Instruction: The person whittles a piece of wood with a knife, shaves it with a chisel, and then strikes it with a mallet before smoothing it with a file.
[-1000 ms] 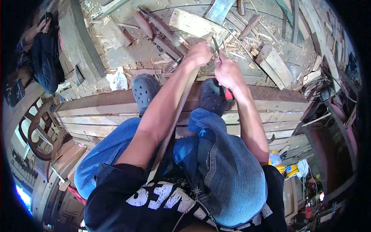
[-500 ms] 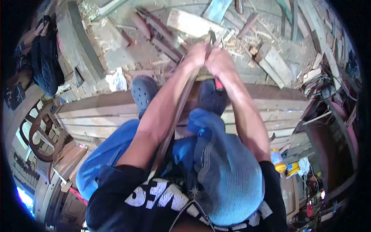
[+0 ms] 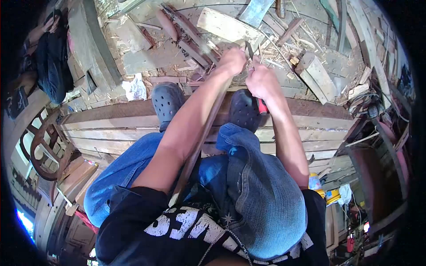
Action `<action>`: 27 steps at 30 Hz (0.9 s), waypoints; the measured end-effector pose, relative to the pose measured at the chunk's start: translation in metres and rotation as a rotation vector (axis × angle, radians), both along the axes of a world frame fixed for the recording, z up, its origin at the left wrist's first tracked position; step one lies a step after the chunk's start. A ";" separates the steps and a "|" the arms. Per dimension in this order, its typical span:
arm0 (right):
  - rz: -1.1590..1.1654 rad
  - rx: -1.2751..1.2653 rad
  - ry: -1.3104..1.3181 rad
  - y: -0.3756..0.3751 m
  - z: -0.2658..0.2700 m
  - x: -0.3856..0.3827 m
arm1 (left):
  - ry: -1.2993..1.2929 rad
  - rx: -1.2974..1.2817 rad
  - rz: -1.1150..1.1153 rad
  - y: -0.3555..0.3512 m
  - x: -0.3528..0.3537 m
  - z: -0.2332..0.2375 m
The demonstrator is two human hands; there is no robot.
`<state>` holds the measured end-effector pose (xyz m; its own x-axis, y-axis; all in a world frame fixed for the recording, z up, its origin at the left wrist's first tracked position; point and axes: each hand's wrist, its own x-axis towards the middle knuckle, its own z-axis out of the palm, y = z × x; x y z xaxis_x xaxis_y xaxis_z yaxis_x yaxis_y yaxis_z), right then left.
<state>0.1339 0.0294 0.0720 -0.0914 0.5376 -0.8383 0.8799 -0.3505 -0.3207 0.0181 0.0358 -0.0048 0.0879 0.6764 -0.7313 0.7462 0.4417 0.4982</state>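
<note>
Red-handled knife (image 3: 262, 107) held in right hand (image 3: 262, 82); wooden strip (image 3: 190, 166) held in left hand (image 3: 232, 60).
Fingers of both hands are curled closed. The strip is run back from the left hand, beneath its forearm, to the torso. The blade is pointed forward of the right hand; contact with the strip cannot be told. A pale board (image 3: 228, 25) is seen just beyond the left hand.

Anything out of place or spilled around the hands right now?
Two things: pale wood shavings lie untidily scattered beyond the right hand, and a crumpled white bundle, perhaps plastic, sits beside the grey perforated left clog, looking like stray litter.
</note>
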 end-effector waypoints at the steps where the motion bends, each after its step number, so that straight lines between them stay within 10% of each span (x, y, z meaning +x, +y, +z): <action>1: 0.023 0.044 -0.007 0.000 -0.005 0.000 | -0.011 -0.005 0.030 0.000 0.000 -0.003; 10: 0.008 -0.037 -0.018 0.020 -0.022 -0.002 | 0.003 0.162 -0.301 -0.003 -0.005 -0.018; 27: 0.032 0.137 0.050 -0.012 -0.025 0.011 | 0.038 -0.076 0.091 -0.002 0.003 -0.013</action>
<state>0.1444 0.0176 0.0472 -0.1506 0.6425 -0.7514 0.8716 -0.2723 -0.4075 0.0208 0.0335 -0.0176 -0.0007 0.6224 -0.7827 0.7190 0.5443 0.4322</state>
